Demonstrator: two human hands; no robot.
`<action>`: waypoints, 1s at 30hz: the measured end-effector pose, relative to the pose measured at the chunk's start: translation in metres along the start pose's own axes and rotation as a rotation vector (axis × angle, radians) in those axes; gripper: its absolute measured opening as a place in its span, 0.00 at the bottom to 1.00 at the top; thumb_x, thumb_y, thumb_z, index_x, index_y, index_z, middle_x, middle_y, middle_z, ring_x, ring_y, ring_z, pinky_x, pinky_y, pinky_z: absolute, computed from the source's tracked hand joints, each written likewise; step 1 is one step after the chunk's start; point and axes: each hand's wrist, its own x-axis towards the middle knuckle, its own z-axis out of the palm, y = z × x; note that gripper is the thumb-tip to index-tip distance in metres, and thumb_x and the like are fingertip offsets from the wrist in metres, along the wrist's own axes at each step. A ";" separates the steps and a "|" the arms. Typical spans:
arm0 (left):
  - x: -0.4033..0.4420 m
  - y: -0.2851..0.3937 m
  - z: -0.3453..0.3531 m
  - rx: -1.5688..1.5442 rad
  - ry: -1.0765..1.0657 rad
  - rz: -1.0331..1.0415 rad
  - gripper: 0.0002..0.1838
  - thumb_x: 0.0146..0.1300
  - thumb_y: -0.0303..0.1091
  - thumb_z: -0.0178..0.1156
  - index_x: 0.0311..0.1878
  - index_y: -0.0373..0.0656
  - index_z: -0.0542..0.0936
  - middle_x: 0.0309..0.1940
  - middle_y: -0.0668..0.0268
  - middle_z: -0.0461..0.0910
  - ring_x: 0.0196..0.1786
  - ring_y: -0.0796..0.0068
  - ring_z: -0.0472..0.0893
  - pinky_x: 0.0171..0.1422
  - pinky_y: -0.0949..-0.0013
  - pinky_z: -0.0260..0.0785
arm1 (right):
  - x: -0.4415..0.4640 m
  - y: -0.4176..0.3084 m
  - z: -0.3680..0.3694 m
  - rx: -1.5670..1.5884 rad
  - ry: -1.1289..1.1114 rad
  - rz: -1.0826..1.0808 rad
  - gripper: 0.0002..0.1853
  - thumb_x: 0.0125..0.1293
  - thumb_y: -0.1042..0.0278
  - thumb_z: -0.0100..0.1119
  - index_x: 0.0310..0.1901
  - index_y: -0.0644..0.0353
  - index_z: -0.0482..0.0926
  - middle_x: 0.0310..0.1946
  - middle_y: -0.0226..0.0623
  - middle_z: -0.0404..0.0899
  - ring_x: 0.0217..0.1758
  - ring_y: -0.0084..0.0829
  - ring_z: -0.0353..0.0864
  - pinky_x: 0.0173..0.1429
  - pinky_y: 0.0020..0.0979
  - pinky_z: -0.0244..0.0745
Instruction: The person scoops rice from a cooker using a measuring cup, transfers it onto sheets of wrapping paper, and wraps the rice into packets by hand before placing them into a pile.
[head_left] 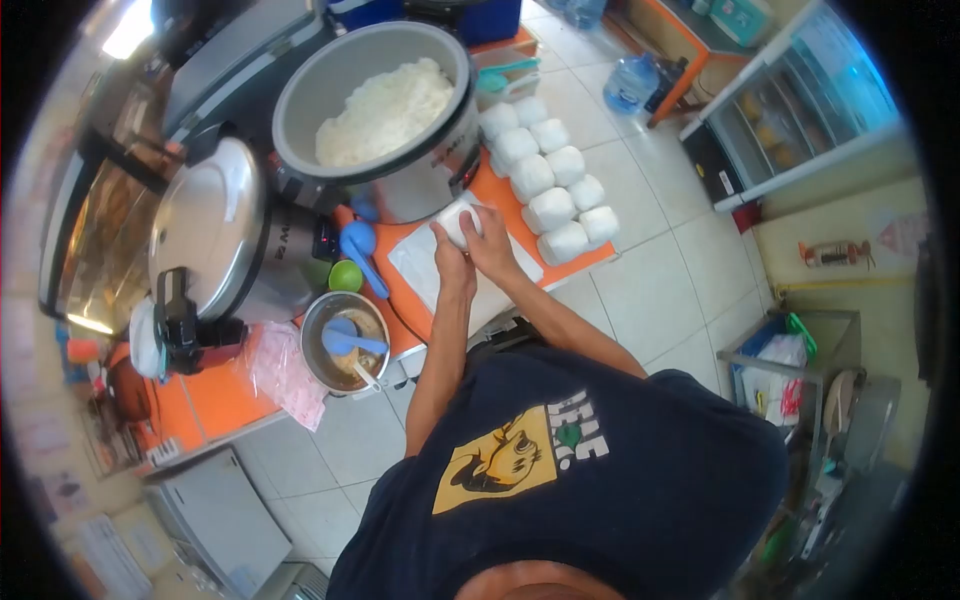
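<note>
Both my hands are closed around a white paper-wrapped bundle (460,222), my left hand (453,258) on its near left side and my right hand (490,248) on its right. Beneath them, sheets of white paper (410,262) lie on the orange counter. Just beyond stands a large open cooker (400,195) with white rice (385,112) in it. To the right, several similar white wrapped bundles (548,205) are stacked in rows near the counter edge.
At left are a lidded steel cooker (215,220), a blue ladle (358,240), a green cup (346,275) and a metal pot (310,345) holding brown food and a blue scoop (350,338). Pink plastic bags (275,370) lie beside the pot. A water jug (630,85) stands on the tiled floor.
</note>
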 end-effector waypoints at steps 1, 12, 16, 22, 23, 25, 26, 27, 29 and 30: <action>0.001 0.000 0.000 0.003 -0.040 0.004 0.32 0.82 0.58 0.33 0.69 0.42 0.70 0.64 0.61 0.75 0.68 0.65 0.74 0.73 0.56 0.64 | 0.000 0.000 -0.004 0.101 -0.048 0.071 0.23 0.76 0.52 0.54 0.56 0.67 0.77 0.52 0.56 0.79 0.55 0.52 0.80 0.61 0.43 0.72; -0.005 -0.027 0.022 0.304 -0.075 0.049 0.26 0.82 0.52 0.39 0.68 0.44 0.70 0.61 0.60 0.75 0.65 0.64 0.74 0.69 0.55 0.66 | -0.001 -0.017 -0.053 0.202 0.221 0.270 0.26 0.76 0.54 0.53 0.64 0.68 0.73 0.55 0.56 0.79 0.58 0.52 0.79 0.63 0.44 0.70; -0.012 -0.044 0.039 0.271 -0.187 0.060 0.28 0.83 0.52 0.36 0.67 0.40 0.69 0.61 0.59 0.75 0.63 0.64 0.76 0.69 0.59 0.69 | -0.001 -0.013 -0.060 0.055 0.251 0.213 0.27 0.75 0.55 0.54 0.65 0.68 0.71 0.58 0.61 0.76 0.63 0.55 0.75 0.66 0.48 0.68; -0.001 -0.052 0.044 0.070 -0.280 -0.132 0.32 0.82 0.55 0.33 0.69 0.35 0.67 0.63 0.56 0.75 0.65 0.62 0.76 0.71 0.60 0.69 | -0.001 -0.016 -0.071 0.026 0.234 0.317 0.28 0.74 0.53 0.55 0.64 0.70 0.71 0.55 0.62 0.78 0.58 0.59 0.79 0.62 0.50 0.72; 0.000 -0.052 0.045 0.057 -0.282 -0.172 0.33 0.82 0.56 0.33 0.70 0.35 0.67 0.64 0.55 0.75 0.66 0.61 0.76 0.71 0.59 0.69 | -0.002 -0.018 -0.073 0.047 0.243 0.373 0.29 0.73 0.51 0.56 0.62 0.70 0.71 0.54 0.62 0.79 0.55 0.60 0.80 0.59 0.50 0.74; 0.009 -0.060 0.043 0.011 -0.276 -0.157 0.33 0.82 0.56 0.33 0.70 0.35 0.67 0.64 0.55 0.75 0.66 0.61 0.76 0.70 0.58 0.69 | -0.003 -0.020 -0.077 0.105 0.291 0.386 0.29 0.72 0.50 0.57 0.61 0.70 0.72 0.52 0.62 0.80 0.53 0.60 0.81 0.58 0.50 0.75; 0.015 -0.063 0.043 -0.038 -0.268 -0.135 0.33 0.82 0.57 0.33 0.70 0.36 0.67 0.64 0.55 0.75 0.66 0.60 0.76 0.70 0.58 0.69 | -0.002 -0.021 -0.078 0.166 0.334 0.394 0.29 0.72 0.49 0.58 0.60 0.70 0.72 0.50 0.63 0.81 0.52 0.60 0.82 0.56 0.50 0.76; 0.013 -0.059 0.048 -0.038 -0.273 -0.130 0.33 0.82 0.57 0.33 0.70 0.36 0.67 0.64 0.55 0.75 0.66 0.60 0.76 0.70 0.58 0.69 | 0.000 -0.019 -0.077 0.168 0.336 0.387 0.29 0.72 0.49 0.58 0.60 0.70 0.72 0.50 0.63 0.81 0.52 0.60 0.82 0.56 0.50 0.76; 0.002 -0.053 0.057 -0.006 -0.191 -0.182 0.35 0.80 0.61 0.35 0.71 0.37 0.66 0.64 0.53 0.74 0.65 0.58 0.76 0.69 0.56 0.72 | -0.001 -0.011 -0.070 0.121 0.355 0.280 0.29 0.69 0.49 0.61 0.59 0.68 0.74 0.50 0.61 0.79 0.53 0.60 0.79 0.57 0.50 0.74; 0.000 -0.056 0.055 -0.009 -0.193 -0.181 0.35 0.80 0.61 0.35 0.71 0.37 0.66 0.64 0.53 0.74 0.65 0.58 0.76 0.69 0.56 0.72 | -0.003 -0.007 -0.067 0.095 0.363 0.229 0.29 0.68 0.49 0.63 0.58 0.67 0.75 0.50 0.60 0.79 0.53 0.60 0.77 0.58 0.50 0.73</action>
